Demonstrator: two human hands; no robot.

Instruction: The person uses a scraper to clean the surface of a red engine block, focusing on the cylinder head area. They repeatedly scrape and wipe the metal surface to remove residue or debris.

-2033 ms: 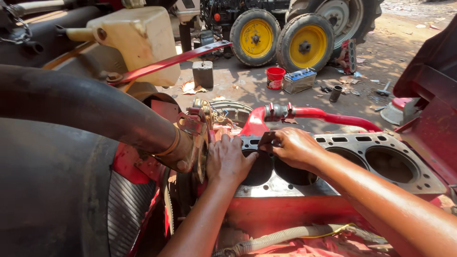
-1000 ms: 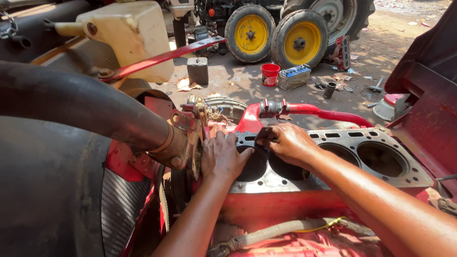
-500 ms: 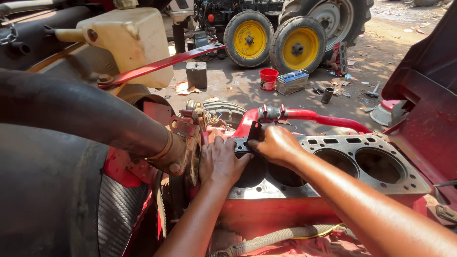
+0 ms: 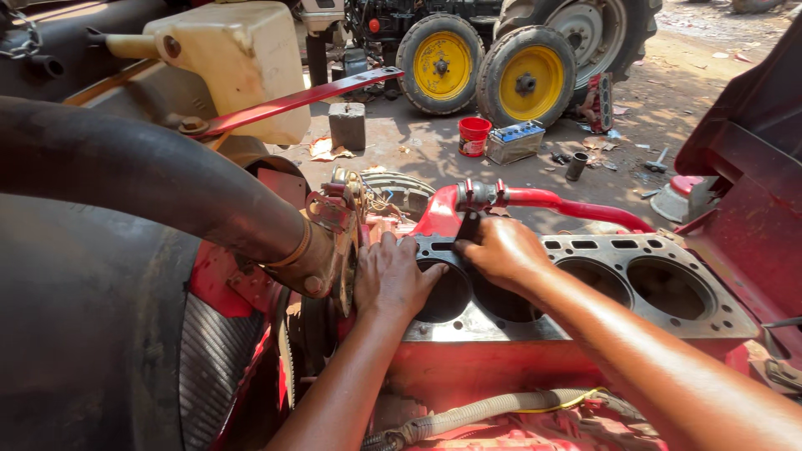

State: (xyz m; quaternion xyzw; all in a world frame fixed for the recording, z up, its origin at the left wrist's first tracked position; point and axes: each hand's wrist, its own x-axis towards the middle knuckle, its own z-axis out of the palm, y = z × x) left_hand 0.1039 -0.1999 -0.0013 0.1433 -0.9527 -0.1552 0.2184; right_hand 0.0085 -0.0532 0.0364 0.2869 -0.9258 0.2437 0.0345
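The head gasket (image 4: 585,276) lies flat on the red engine block (image 4: 518,367). The left hand (image 4: 391,280) presses its end, fingers spread; the right hand (image 4: 499,250) pinches its edge with curled fingers.

Both hands are flat on the head gasket (image 4: 635,276) sitting on the red engine block (image 4: 501,367): left hand (image 4: 391,280) at its left end, right hand (image 4: 501,250) just beside it. Black radiator hose (image 4: 142,175) runs left; yellow wheels (image 4: 489,71) stand far back.

Yellow-hubbed tractor wheels (image 4: 489,71), red bucket (image 4: 474,136), battery (image 4: 515,142)
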